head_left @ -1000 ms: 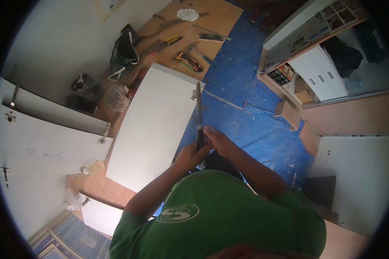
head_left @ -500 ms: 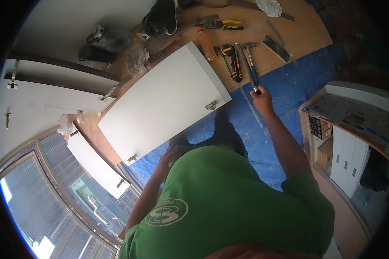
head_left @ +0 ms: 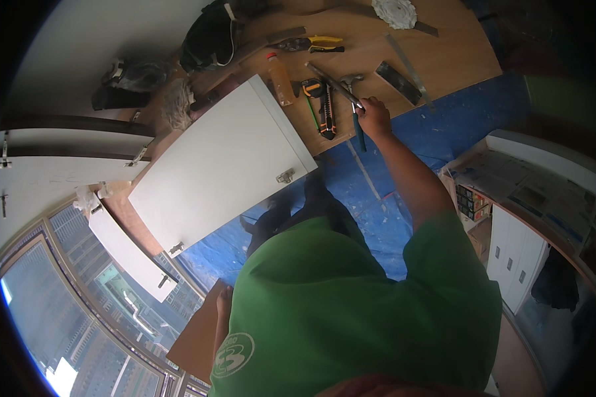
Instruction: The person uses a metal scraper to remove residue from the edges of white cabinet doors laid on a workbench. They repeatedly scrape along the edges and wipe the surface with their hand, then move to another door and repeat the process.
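Note:
My right hand [head_left: 373, 119] is closed around the near end of a long dark rod-shaped tool [head_left: 331, 81], whose exact kind I cannot make out. The tool slants away to the left over the wooden tabletop [head_left: 470, 49]. Beneath it and beside the hand lies a hammer [head_left: 359, 132] with a teal handle. My left hand [head_left: 224, 299] hangs low at my left side, against the edge of a brown board [head_left: 195, 331]. Its fingers are mostly hidden, so its grip is unclear. Left of the tools rests a white cabinet door [head_left: 225, 165] with metal hinges.
A tape measure [head_left: 312, 87], utility knife [head_left: 327, 118], orange drink bottle [head_left: 281, 81], yellow-handled snips [head_left: 321, 44] and dark flat block [head_left: 398, 83] lie on the tabletop. Blue sheeting [head_left: 457, 132] covers the floor. Windows [head_left: 66, 317] stand left; a white cabinet [head_left: 518, 251] stands right.
My right hand has moved left and farther away, and the rod tool now slants more to the left across the hammer. My left hand has dropped from my thigh toward the brown board.

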`<state>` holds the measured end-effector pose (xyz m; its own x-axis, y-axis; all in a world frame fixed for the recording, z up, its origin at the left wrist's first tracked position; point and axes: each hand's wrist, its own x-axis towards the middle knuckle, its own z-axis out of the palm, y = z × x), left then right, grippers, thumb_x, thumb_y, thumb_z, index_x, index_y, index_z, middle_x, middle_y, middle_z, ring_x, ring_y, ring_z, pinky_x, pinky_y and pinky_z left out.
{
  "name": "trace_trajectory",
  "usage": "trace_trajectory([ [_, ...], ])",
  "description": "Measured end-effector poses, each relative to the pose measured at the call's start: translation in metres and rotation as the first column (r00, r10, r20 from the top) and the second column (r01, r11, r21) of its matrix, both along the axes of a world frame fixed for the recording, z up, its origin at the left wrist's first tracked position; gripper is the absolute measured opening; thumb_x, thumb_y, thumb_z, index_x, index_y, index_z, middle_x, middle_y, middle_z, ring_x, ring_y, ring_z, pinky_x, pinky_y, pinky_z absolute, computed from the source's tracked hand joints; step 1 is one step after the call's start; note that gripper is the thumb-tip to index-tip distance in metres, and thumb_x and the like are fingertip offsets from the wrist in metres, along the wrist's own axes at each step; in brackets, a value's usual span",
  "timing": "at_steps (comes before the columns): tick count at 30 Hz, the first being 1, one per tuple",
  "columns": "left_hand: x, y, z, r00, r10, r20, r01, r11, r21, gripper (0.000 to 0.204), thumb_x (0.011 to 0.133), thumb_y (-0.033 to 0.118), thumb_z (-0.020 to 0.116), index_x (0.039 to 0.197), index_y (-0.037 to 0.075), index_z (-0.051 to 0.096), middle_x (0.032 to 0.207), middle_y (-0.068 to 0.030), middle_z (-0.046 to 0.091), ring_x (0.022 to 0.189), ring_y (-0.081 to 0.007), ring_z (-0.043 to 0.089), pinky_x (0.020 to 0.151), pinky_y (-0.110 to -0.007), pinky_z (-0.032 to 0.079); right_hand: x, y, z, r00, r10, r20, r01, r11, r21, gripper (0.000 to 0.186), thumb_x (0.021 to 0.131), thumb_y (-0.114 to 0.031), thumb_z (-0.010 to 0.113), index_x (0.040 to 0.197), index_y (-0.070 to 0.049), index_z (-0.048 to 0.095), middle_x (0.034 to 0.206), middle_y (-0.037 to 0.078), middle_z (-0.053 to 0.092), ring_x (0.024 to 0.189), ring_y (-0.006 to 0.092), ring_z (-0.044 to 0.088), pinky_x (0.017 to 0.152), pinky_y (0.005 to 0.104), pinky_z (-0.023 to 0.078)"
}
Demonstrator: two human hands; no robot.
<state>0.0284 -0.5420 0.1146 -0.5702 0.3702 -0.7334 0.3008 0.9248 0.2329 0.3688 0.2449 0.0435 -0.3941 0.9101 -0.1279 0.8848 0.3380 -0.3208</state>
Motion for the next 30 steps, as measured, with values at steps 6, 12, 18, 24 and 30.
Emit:
trace_trajectory([
  [6,0.035,0.059,-0.007,0.998,-0.061,-0.025,0.060,0.997,-0.051,0.053,0.106,0.050,0.051,0.092,0.002,0.069,0.082,-0.0274,0.066,0.074,-0.0456,0.065,0.068,-0.052,0.050,0.001,0.057,0.015,0.980,0.032,0.197,-0.047,0.996,0.071,0.021,0.095,-0.027,0.069,0.113,-0.018,0.071,0.109,0.006,0.066,0.109,0.0323,0.064,0.090,0.0520,0.051],
  [12,0.039,0.171,0.081,0.998,0.054,0.010,-0.054,0.998,0.019,0.051,0.106,0.049,0.052,0.102,0.002,0.071,0.090,-0.0193,0.073,0.084,-0.0376,0.070,0.077,-0.046,0.054,0.037,0.114,-0.013,0.995,0.042,0.093,-0.072,0.929,0.362,0.036,0.099,-0.045,0.061,0.096,-0.012,0.077,0.100,0.014,0.070,0.097,0.0376,0.067,0.085,0.0532,0.052],
  [18,0.043,0.192,0.111,0.978,0.201,0.058,-0.192,0.972,-0.131,0.052,0.104,0.051,0.053,0.115,0.002,0.068,0.105,-0.0246,0.072,0.104,-0.0415,0.068,0.090,-0.049,0.051,0.217,0.217,-0.072,0.802,-0.580,0.140,0.583,0.812,0.022,0.066,0.102,-0.035,0.058,0.156,-0.003,0.038,0.131,0.030,0.063,0.116,0.0421,0.066,0.094,0.0527,0.053],
  [24,0.072,0.176,0.109,0.976,0.199,0.091,-0.180,0.966,-0.188,0.048,0.104,0.048,0.058,0.114,0.002,0.071,0.098,-0.0172,0.072,0.096,-0.0289,0.069,0.087,-0.042,0.053,0.259,0.224,-0.102,0.901,-0.411,0.142,0.433,0.877,-0.210,0.054,0.102,-0.036,0.059,0.142,-0.001,0.058,0.134,0.019,0.066,0.125,0.0363,0.063,0.106,0.0475,0.049],
  [30,0.057,0.211,0.124,0.988,0.128,0.089,-0.111,0.979,-0.170,0.048,0.103,0.047,0.058,0.118,0.002,0.070,0.104,-0.0184,0.073,0.101,-0.0323,0.070,0.090,-0.044,0.053,0.256,0.204,-0.106,0.903,-0.404,0.145,0.418,0.905,-0.084,0.049,0.102,-0.035,0.059,0.136,0.000,0.063,0.134,0.020,0.066,0.123,0.0346,0.064,0.104,0.0449,0.049],
])
